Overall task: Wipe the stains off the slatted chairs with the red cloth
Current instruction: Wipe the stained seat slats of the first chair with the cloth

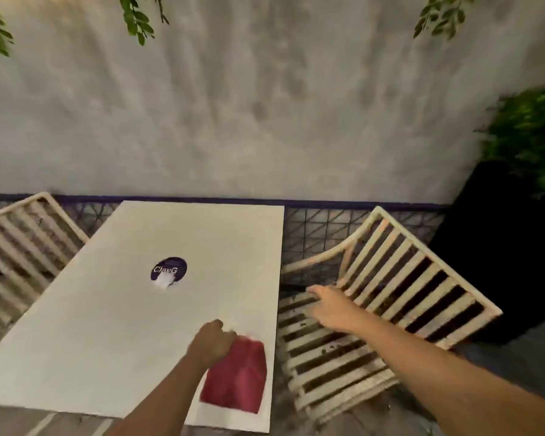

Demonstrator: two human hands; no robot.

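Red cloth (235, 376) on white desk (107, 325), far corner held in closed grip of left hand (213, 341).
Close to desk's right edge, long axis towards near edge. Right hand (331, 306) flat, grip wide, holding nothing, over seat slats of stained slatted chair (390, 297) just beside desk; dark plant pot (501, 247) behind, second slatted chair (22, 250) at left.

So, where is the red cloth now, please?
The red cloth is at the white table's near right corner in the head view, gripped by the left hand.
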